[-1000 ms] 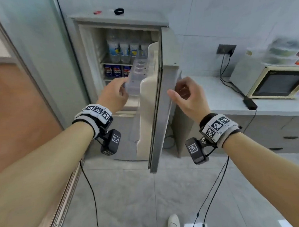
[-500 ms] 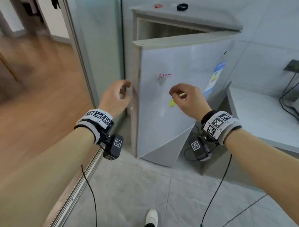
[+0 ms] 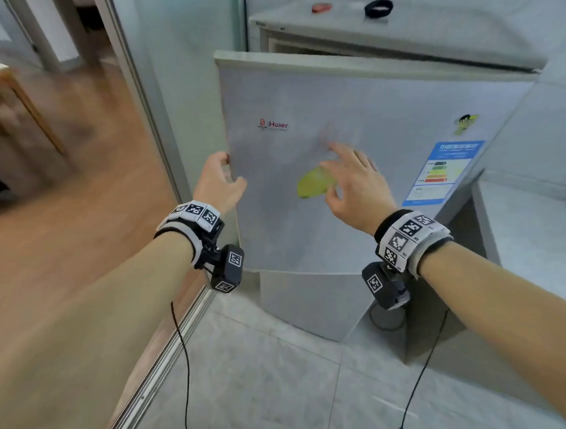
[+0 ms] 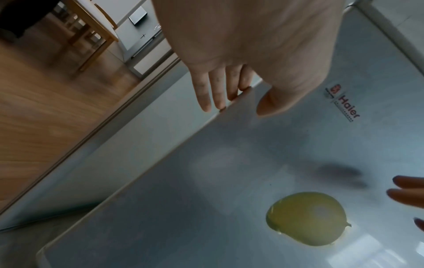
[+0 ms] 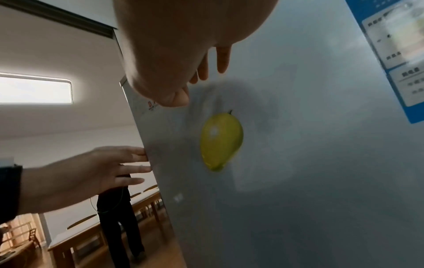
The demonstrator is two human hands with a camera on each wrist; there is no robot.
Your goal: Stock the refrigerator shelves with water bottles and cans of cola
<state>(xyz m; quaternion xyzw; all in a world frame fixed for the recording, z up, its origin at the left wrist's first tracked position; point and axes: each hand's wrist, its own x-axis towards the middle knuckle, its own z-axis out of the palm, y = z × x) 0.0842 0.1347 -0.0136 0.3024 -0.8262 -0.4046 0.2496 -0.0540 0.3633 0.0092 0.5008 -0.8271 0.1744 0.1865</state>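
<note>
Three views cover our two hands at the refrigerator door (image 3: 356, 217), and each adds something of its own. Only the head view takes in the whole refrigerator (image 3: 397, 31): the door stands a little ajar, a dark gap showing under the top panel, with a black ring (image 3: 378, 8) and a small red thing (image 3: 321, 7) lying on top, and a pale desk (image 3: 535, 235) to the right. The water bottles and cola cans are out of sight in every view, so we cannot tell where they sit. The left wrist view shows what the head view hides: the fingers (image 4: 218, 90) of our left hand (image 3: 217, 184) reach straight past the door's free edge, and the thumb (image 4: 273, 103) lies on the front face, near the brand logo (image 4: 344, 103). The right wrist view looks up along the door and catches the yellow-green fruit sticker (image 5: 221, 141) (a magnet, perhaps; we cannot tell), the blue energy label (image 5: 394, 59), and a person in dark clothes (image 5: 119, 217) standing beyond, among wooden furniture.

Our left hand is relaxed at the door edge, fingers extended and holding nothing. Our right hand (image 3: 355, 182) is spread wide, fingers apart, just above and right of the sticker; whether the fingertips (image 5: 222, 59) touch the door we cannot say. Both forearms stretch forward, wrists banded with marker cuffs.
</note>
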